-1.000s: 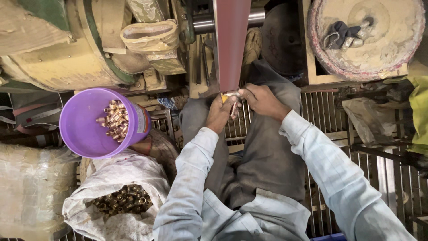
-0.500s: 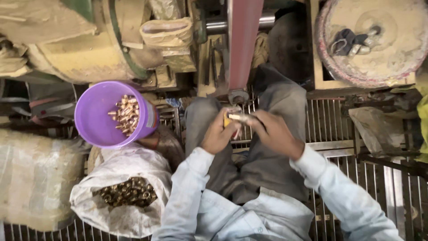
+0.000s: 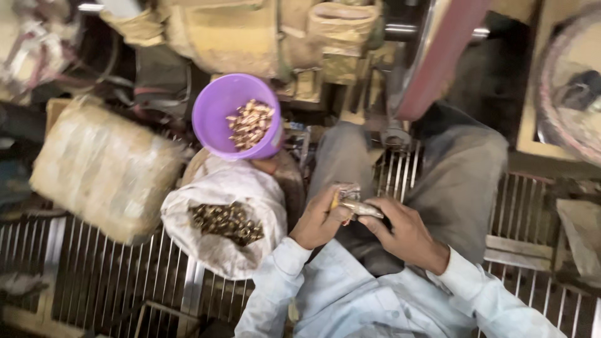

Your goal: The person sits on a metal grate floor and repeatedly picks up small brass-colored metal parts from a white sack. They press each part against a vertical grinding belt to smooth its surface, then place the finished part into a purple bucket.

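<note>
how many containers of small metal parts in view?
2. A purple bucket stands left of the knees; a white sack lies open just below it, beside the left hand. Others may be hidden.

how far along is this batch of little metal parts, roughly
Done so far: a small heap of lighter, shinier pieces sits in the purple bucket, filling little of it. In hand: the left hand and right hand together hold one small metal piece over the lap, below the red belt. Left: the white sack holds a pile of darker pieces. Looks early to midway.
</note>
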